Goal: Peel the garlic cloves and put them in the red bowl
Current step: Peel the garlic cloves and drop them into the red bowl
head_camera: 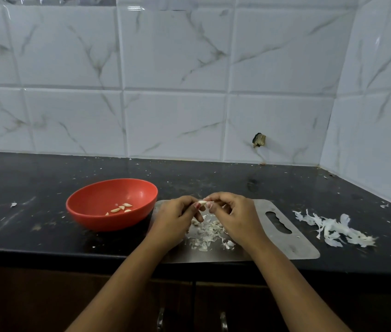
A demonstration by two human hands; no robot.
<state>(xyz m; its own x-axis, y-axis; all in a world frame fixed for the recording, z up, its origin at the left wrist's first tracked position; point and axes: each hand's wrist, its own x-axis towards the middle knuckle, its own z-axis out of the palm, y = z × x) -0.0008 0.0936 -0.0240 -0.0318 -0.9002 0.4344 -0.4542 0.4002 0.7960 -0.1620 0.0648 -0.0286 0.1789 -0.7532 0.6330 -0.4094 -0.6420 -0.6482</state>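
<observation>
A garlic clove (202, 202) is pinched between the fingertips of my left hand (177, 218) and my right hand (234, 215), held a little above a steel cutting board (283, 243). Under my hands a heap of garlic skins and cloves (205, 233) lies on the board. To the left stands the red bowl (89, 207) with several peeled cloves (120, 208) on its bottom.
A pile of papery garlic peel (333, 230) lies on the black counter (237, 178) to the right of the board. Small skin flakes dot the counter. A tiled wall runs behind and along the right side. Cabinet doors with handles (223, 321) sit below the counter edge.
</observation>
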